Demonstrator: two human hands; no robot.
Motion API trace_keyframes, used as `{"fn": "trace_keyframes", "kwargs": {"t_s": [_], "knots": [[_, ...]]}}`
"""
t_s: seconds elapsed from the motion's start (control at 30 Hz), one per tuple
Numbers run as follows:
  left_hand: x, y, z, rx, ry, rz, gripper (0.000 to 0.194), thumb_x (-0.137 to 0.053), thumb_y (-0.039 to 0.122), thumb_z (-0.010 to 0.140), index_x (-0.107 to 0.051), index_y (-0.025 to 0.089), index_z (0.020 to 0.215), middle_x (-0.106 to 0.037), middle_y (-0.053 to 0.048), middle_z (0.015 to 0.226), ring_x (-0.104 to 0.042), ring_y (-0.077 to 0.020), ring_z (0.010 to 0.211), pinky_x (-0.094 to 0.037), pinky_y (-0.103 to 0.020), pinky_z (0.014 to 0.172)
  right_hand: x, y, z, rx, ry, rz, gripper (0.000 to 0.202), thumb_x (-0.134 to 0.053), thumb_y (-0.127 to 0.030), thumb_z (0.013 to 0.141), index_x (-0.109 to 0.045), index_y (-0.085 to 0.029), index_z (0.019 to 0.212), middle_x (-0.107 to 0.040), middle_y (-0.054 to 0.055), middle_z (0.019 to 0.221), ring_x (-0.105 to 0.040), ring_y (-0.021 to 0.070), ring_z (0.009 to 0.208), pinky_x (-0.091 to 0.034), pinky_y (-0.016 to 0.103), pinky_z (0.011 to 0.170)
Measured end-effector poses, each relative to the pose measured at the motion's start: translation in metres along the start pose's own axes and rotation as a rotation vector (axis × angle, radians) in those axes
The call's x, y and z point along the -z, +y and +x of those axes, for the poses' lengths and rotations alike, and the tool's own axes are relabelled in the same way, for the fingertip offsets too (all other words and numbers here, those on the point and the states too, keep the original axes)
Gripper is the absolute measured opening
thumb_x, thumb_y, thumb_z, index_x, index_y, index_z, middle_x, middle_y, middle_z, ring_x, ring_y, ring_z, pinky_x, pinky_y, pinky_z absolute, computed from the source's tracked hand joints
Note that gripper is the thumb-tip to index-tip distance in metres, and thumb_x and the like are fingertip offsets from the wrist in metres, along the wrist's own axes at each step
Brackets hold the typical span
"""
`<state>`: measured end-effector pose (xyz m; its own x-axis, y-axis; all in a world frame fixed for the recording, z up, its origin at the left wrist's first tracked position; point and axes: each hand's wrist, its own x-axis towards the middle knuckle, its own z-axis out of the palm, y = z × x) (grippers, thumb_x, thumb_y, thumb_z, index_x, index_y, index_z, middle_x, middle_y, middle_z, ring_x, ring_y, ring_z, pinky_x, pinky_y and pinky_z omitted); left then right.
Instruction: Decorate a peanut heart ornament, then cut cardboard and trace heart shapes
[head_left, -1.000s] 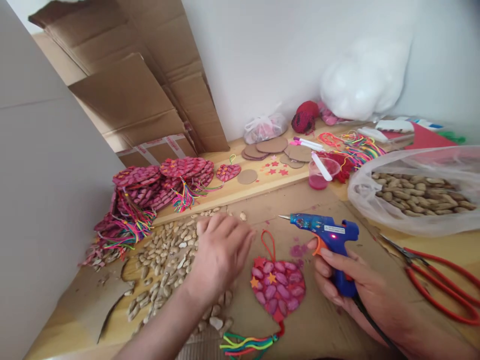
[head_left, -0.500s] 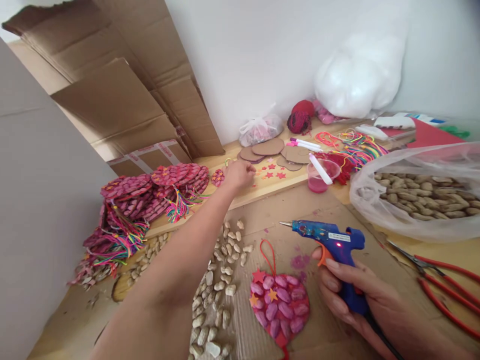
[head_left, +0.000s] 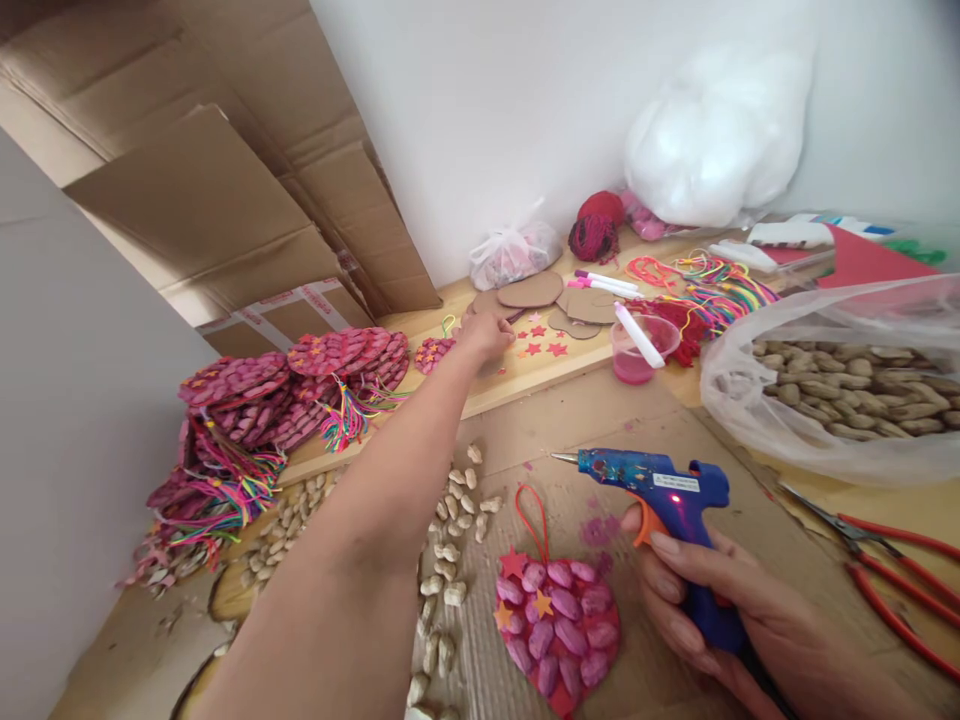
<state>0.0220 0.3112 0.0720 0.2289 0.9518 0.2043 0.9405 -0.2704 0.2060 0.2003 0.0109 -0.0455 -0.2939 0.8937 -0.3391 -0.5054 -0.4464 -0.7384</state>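
Note:
My right hand (head_left: 705, 585) is wrapped around the handle of a blue hot glue gun (head_left: 652, 480), a finger on its orange trigger and its metal nozzle pointing left. My left hand (head_left: 486, 338) is stretched far forward over the wooden board, fingers curled down together beside several small red foam stars (head_left: 534, 348). Its fingertips are mostly hidden, so what they hold cannot be made out. Below the glue gun's nozzle, a heart-shaped ornament (head_left: 559, 635) covered in pink-painted peanuts lies on cardboard, with a red hanging loop and red and orange stars on it.
Loose peanuts (head_left: 454, 593) lie beside my left forearm. Finished peanut ornaments with tassels (head_left: 247, 400) are piled at left. Cardboard ovals (head_left: 531, 290), a plastic cup (head_left: 637, 360) and markers sit at the back. On the right are a bag of peanuts (head_left: 847, 390) and red-handled pliers (head_left: 900, 575).
The view has shifted slightly. My left hand stays by the stars, a little to the right, fingers still curled down. The glue gun remains in my right hand, almost unmoved.

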Motion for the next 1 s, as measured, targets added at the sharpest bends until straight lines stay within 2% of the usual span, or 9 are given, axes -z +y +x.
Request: {"fn": "trace_keyframes", "kwargs": {"t_s": [0.1, 0.2, 0.43, 0.53, 0.73, 0.87, 1.0], "knots": [[0.005, 0.0, -0.004, 0.062, 0.012, 0.033, 0.016, -0.065, 0.021, 0.088, -0.08, 0.023, 0.094, -0.077, -0.009, 0.106, -0.067, -0.0269, 0.106, -0.05, -0.042, 0.097, 0.0, 0.0, 0.0, 0.004, 0.008, 0.029, 0.037, -0.07, -0.052, 0.087, -0.053, -0.022, 0.074, -0.054, -0.002, 0.064, -0.04, 0.0107, 0.053, -0.04, 0.026, 0.055], [0.01, 0.0, -0.01, 0.046, 0.031, 0.064, 0.019, -0.062, 0.022, 0.091, -0.079, 0.024, 0.099, -0.076, -0.008, 0.111, -0.067, -0.0255, 0.108, -0.05, -0.04, 0.096, 0.0, 0.0, 0.0, -0.009, 0.009, 0.02, 0.038, -0.069, -0.054, 0.087, -0.054, -0.022, 0.074, -0.052, -0.002, 0.062, -0.041, 0.0108, 0.053, -0.038, 0.026, 0.054], [0.011, -0.006, -0.026, -0.152, 0.046, 0.196, 0.018, -0.066, 0.025, 0.088, -0.081, 0.027, 0.097, -0.077, -0.007, 0.11, -0.059, -0.0329, 0.118, -0.037, -0.053, 0.108, -0.003, -0.002, -0.002, -0.001, 0.058, 0.056, 0.035, -0.075, -0.054, 0.08, -0.057, -0.024, 0.083, -0.053, -0.004, 0.066, -0.041, 0.0105, 0.049, -0.032, 0.025, 0.048], [0.01, -0.007, -0.028, -0.255, 0.034, 0.263, 0.02, -0.062, 0.022, 0.088, -0.082, 0.025, 0.092, -0.076, -0.01, 0.108, -0.054, -0.0357, 0.122, -0.035, -0.054, 0.106, -0.004, -0.003, -0.002, -0.011, 0.079, 0.05, 0.035, -0.076, -0.053, 0.08, -0.059, -0.025, 0.09, -0.054, -0.004, 0.067, -0.043, 0.0113, 0.051, -0.032, 0.026, 0.049], [0.007, -0.004, -0.028, -0.39, 0.03, 0.352, 0.029, -0.052, 0.017, 0.091, -0.08, 0.019, 0.084, -0.075, -0.014, 0.102, -0.053, -0.0344, 0.122, -0.029, -0.053, 0.109, -0.007, -0.006, 0.0, -0.001, 0.083, 0.029, 0.037, -0.076, -0.055, 0.078, -0.059, -0.024, 0.088, -0.054, -0.004, 0.066, -0.042, 0.0111, 0.049, -0.031, 0.025, 0.048], [0.003, -0.006, -0.029, -0.371, 0.065, 0.345, 0.029, -0.051, 0.018, 0.091, -0.079, 0.019, 0.088, -0.075, -0.014, 0.105, -0.053, -0.0337, 0.122, -0.03, -0.052, 0.109, -0.008, -0.007, -0.002, -0.013, 0.092, 0.038, 0.037, -0.076, -0.055, 0.077, -0.062, -0.024, 0.093, -0.053, -0.004, 0.066, -0.042, 0.0107, 0.05, -0.031, 0.025, 0.048], [0.003, -0.009, -0.031, -0.277, 0.097, 0.284, 0.025, -0.053, 0.021, 0.091, -0.078, 0.021, 0.094, -0.075, -0.011, 0.108, -0.057, -0.0327, 0.117, -0.036, -0.052, 0.104, -0.007, -0.005, -0.002, -0.012, 0.091, 0.041, 0.036, -0.076, -0.054, 0.077, -0.059, -0.024, 0.084, -0.053, -0.004, 0.066, -0.043, 0.011, 0.051, -0.031, 0.025, 0.048]]}}
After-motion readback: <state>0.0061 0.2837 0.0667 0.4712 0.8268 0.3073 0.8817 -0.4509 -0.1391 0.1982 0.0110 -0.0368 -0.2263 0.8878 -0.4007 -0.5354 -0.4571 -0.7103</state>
